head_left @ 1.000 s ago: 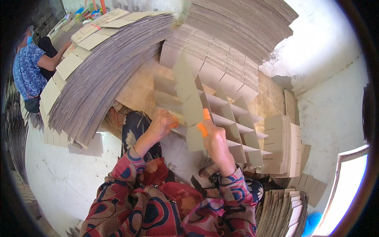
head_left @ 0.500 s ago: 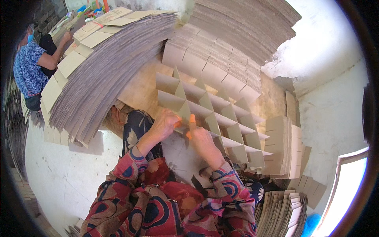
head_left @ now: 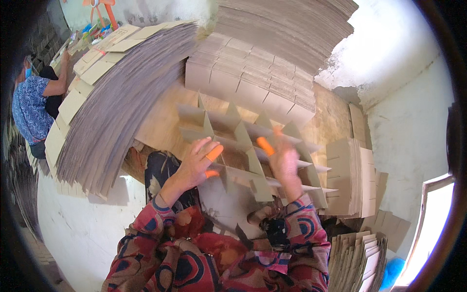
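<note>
A cardboard divider grid (head_left: 241, 131) of interlocked slotted strips stands upright before me on a tan wooden board. My left hand (head_left: 197, 163) is at the grid's near left side, its fingers apart, with orange finger covers on the thumb and a finger. Farther right, my right hand (head_left: 283, 158) hovers over the grid's cells, smeared by motion. Its fingers look spread, two with orange covers, and nothing shows between them. Whether either hand touches a strip I cannot tell.
Slotted cardboard strips are stacked behind the grid (head_left: 248, 87) and at its right (head_left: 343, 180). A long leaning pile of cardboard sheets (head_left: 121, 97) runs along the left. More strips (head_left: 357, 260) stand at the lower right. Another person (head_left: 34, 107) sits at far left.
My hands have come apart from the grid's near edge: the left moved slightly left, the right went right and over the cells. The view has shifted a little.
</note>
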Motion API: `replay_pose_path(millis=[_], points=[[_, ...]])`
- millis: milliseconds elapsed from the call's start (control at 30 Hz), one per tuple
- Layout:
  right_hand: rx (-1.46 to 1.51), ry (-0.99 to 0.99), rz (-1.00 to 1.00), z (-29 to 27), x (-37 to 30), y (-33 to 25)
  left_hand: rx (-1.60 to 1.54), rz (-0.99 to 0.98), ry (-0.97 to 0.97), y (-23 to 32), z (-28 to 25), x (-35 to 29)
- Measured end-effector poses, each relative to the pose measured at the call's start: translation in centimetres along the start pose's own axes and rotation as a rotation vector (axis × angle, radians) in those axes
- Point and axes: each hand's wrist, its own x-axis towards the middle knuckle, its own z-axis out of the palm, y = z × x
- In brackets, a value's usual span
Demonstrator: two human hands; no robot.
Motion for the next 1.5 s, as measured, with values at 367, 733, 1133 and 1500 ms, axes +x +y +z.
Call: replay_pose_path(millis=[367, 733, 1133, 1500], points=[[0.209, -0.626, 0.185, -2.4, -1.8, 4.6, 0.057, 0.04, -0.249, -3.4, 1.0, 8.5], [0.06, -0.511, 0.017, -1.2, -4.8, 2.6, 0.107, 0.319, -0.333, -4.7, 1.1, 10.4], [-0.484, 0.177, -0.071, -12.9, -5.0, 2.0, 1.057, 0.227, 0.537, -1.4, -21.6, 6.0], [-0.423, -0.067, 0.22, -11.6, -10.9, 7.5, 1.083, -0.103, 0.563, -10.6, -28.2, -0.5]])
